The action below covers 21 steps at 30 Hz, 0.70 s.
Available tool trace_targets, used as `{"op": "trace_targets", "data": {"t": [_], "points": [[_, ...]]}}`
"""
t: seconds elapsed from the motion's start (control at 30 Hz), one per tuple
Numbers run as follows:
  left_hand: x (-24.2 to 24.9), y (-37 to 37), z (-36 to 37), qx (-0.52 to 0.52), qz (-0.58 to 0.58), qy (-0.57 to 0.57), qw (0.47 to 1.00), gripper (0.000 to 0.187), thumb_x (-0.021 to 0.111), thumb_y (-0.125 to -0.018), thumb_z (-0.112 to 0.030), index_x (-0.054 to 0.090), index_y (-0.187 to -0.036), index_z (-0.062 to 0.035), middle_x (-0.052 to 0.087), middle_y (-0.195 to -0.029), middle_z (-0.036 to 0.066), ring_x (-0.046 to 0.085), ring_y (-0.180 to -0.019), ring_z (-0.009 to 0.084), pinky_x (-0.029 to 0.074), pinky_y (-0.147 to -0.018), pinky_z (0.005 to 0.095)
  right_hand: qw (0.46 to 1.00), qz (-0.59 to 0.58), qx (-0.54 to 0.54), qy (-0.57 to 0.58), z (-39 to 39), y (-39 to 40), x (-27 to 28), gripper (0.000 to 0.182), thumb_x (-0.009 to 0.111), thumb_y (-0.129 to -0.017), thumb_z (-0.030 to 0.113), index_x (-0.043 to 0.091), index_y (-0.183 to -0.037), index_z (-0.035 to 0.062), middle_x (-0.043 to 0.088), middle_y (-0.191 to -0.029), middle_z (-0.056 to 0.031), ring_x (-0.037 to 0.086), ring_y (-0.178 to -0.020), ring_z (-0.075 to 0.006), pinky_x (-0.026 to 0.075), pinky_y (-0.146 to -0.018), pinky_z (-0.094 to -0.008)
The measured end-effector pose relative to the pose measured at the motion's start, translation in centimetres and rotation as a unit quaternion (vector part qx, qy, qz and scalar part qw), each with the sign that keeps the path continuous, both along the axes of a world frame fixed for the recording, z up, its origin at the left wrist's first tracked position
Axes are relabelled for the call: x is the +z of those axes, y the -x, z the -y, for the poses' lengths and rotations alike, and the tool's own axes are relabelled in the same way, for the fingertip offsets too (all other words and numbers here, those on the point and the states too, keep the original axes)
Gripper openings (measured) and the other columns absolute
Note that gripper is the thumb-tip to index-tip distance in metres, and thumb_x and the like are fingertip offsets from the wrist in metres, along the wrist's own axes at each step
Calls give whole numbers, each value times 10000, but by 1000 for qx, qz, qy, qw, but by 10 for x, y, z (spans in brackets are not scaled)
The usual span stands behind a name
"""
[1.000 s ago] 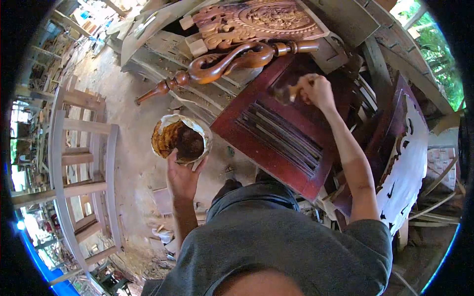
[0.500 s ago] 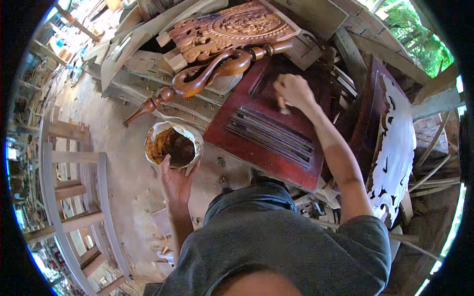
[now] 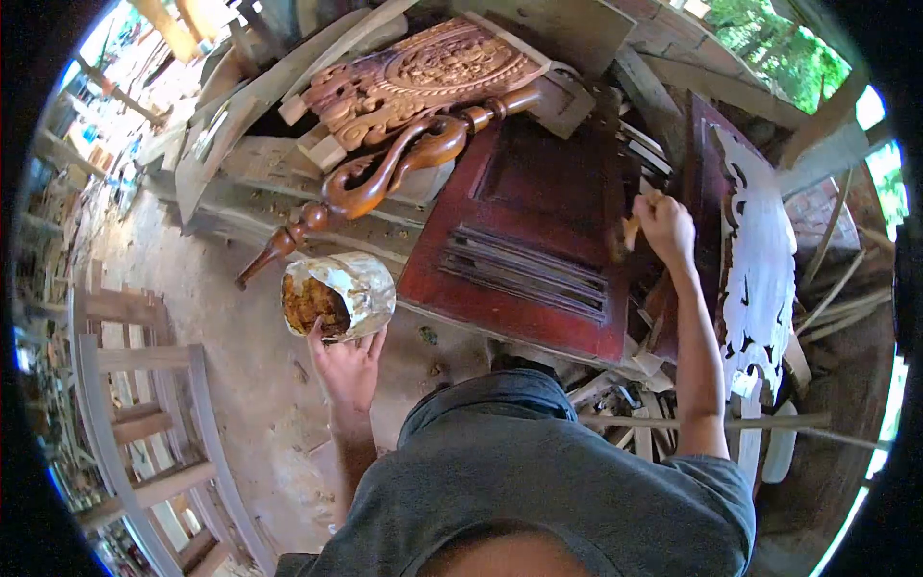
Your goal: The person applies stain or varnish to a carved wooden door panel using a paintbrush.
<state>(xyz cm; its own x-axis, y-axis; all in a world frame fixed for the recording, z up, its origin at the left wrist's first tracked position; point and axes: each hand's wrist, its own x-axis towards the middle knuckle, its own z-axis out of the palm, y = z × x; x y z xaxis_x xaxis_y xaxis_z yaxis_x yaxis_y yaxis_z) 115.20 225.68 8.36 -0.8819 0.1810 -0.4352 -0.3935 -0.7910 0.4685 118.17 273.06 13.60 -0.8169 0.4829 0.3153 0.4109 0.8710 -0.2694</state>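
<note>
My left hand (image 3: 348, 370) grips a white pot (image 3: 370, 281) crusted with brown finish, its mouth tipped toward the left and my thumb over the rim. In my right hand (image 3: 665, 226) is a paintbrush (image 3: 630, 236), its bristles pointing down at the right edge of a dark red wooden panel (image 3: 519, 303). That panel lies slanted before me, with a recessed field and a slatted louvre part near its lower end. The fingers of my right hand are wrapped round the brush handle, which they mostly hide.
A glossy curved, turned wooden piece (image 3: 356, 189) and a carved board (image 3: 423, 77) lie beyond the panel. At right a second red panel (image 3: 707, 178) leans beside a white cut-out piece (image 3: 755, 269). A wooden frame (image 3: 144, 361) stands at left; scrap wood lies around.
My right hand has moved right, from the panel's middle to its right edge, with the brush. The pot in my left hand has tilted, so more of its outer side shows.
</note>
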Motion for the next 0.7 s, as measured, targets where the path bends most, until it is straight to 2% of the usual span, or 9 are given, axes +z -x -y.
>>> {"op": "trace_targets", "data": {"t": [0.07,0.2,0.3,0.47,0.5,0.53,0.6,0.63,0.7], "points": [[-1,14,0,-44,-16,-2,999,673,545,-879,-532,400,-1415,-151,405,-1457,95,318,-1376,315,247,-1125,522,1000,17,-19,-11,11,-37,32,382,539,-921,370,647,-788,28,642,-685,-190,644,-639,-379,508,-619,-454],[-8,54,-16,-100,-40,57,993,646,523,-892,-542,413,-1408,-170,458,-1419,40,396,-1309,248,218,-1114,487,972,-19,-11,233,40,-108,30,369,542,-942,336,606,-850,-15,606,-709,-207,627,-606,-330,499,-590,-402],[-21,84,-39,-154,-79,99,980,635,542,-891,-525,414,-1402,-171,470,-1402,0,401,-1284,192,220,-1093,457,975,148,-42,160,51,-151,-27,411,531,-932,338,608,-825,-51,600,-715,-277,647,-692,-404,495,-625,-472],[-19,107,-68,-210,-135,160,955,587,551,-922,-433,413,-1382,-96,471,-1384,10,405,-1263,170,251,-1086,318,900,103,-131,403,80,-167,-87,581,566,-911,519,592,-797,-49,601,-602,-185,626,-593,-227,467,-556,-384],[-22,113,-69,-250,-154,158,943,549,536,-938,-408,414,-1381,-107,472,-1378,25,421,-1244,175,278,-1074,349,830,116,-199,508,89,-158,-71,593,607,-867,575,651,-953,-10,688,-796,-137,644,-789,-222,489,-641,-335],[-29,119,-71,-254,-162,160,940,549,536,-938,-408,414,-1381,-107,472,-1378,25,421,-1244,175,278,-1074,349,829,107,-200,511,90,-157,-78,593,607,-867,575,651,-953,-10,688,-796,-137,644,-789,-222,489,-641,-335],[-36,129,-76,-268,-174,103,942,542,535,-938,-409,418,-1375,-110,481,-1367,23,436,-1227,176,306,-1049,361,808,-61,-143,568,89,-154,-102,697,629,-835,606,609,-1193,8,657,-1117,-134,580,-1064,-226,493,-768,-332],[-36,128,-77,-258,-185,148,936,569,536,-936,-417,397,-1394,-109,471,-1383,22,423,-1251,185,298,-1059,370,792,-29,-118,599,82,-153,-104,833,639,-814,626,507,-1335,-11,533,-1330,-171,446,-1255,-218,471,-859,-333],[-34,122,-79,-253,-191,190,929,569,535,-936,-425,404,-1391,-110,478,-1380,19,433,-1250,179,304,-1059,366,803,-42,-170,569,98,-153,-84,830,640,-811,630,520,-1295,-33,581,-1227,-149,505,-1151,-212,473,-825,-323]]}}
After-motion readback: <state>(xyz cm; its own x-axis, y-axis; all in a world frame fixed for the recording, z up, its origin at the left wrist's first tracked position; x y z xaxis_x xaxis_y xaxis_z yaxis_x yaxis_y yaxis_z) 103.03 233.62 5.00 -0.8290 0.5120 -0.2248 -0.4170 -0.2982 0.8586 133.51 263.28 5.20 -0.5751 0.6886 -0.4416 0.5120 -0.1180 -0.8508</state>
